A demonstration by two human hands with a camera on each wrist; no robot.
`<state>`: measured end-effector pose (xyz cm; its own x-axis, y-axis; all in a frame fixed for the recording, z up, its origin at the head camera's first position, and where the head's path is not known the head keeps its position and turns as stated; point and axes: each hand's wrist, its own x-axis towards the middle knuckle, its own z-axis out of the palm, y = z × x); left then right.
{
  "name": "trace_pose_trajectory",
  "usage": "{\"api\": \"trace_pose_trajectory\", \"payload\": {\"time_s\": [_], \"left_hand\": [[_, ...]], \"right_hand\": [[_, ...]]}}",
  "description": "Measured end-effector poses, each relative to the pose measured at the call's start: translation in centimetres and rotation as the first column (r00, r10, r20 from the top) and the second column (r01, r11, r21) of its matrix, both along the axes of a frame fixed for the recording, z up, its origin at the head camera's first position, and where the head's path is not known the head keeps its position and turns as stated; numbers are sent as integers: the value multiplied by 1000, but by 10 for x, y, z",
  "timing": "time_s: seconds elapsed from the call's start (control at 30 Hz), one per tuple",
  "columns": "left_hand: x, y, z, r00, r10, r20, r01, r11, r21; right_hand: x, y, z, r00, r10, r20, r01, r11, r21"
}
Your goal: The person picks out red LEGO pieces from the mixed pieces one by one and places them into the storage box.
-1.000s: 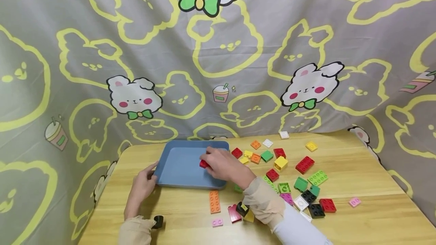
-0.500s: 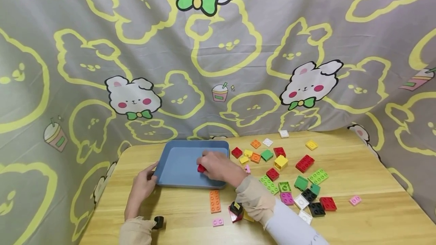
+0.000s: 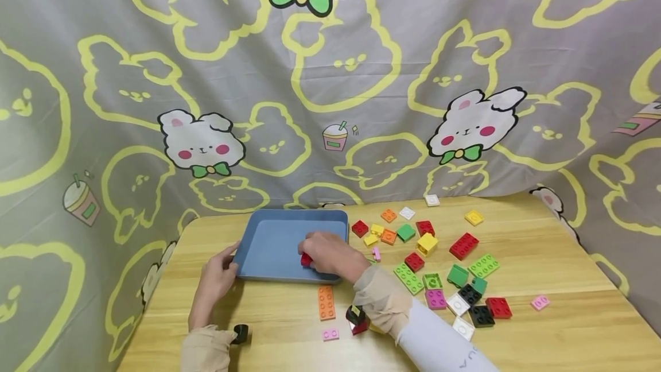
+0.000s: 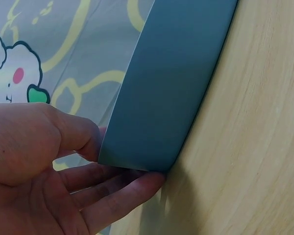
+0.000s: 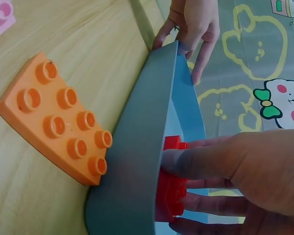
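Note:
A blue tray sits on the wooden table. At its left front corner my left hand pinches the wall, thumb over the rim and fingers along the outside, as the left wrist view shows. Over the tray's right part, my right hand holds a red toy brick between thumb and fingers. The brick is inside the walls, low; whether it touches the floor of the tray I cannot tell. In the head view most of it is hidden behind the hand.
An orange eight-stud brick lies just in front of the tray, with a small pink brick nearer. Right of the tray several loose bricks are scattered, among them a yellow one and a lime one. A patterned curtain hangs behind.
My right hand has shifted slightly left and toward me inside the tray with the red brick, then stayed nearly in place. The left hand keeps its hold on the tray.

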<state>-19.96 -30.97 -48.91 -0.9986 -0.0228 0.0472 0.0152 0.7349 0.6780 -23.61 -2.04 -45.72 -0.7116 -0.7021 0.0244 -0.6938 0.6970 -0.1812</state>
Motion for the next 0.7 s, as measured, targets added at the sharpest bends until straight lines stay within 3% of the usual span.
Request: {"api": "trace_pose_trajectory", "payload": {"time_s": [0.7], "left_hand": [[1,2,1,1000,13,10,-13,1000,-5]], "right_hand": [[0,-5,-9,999,3,32,-4,1000,12]]}}
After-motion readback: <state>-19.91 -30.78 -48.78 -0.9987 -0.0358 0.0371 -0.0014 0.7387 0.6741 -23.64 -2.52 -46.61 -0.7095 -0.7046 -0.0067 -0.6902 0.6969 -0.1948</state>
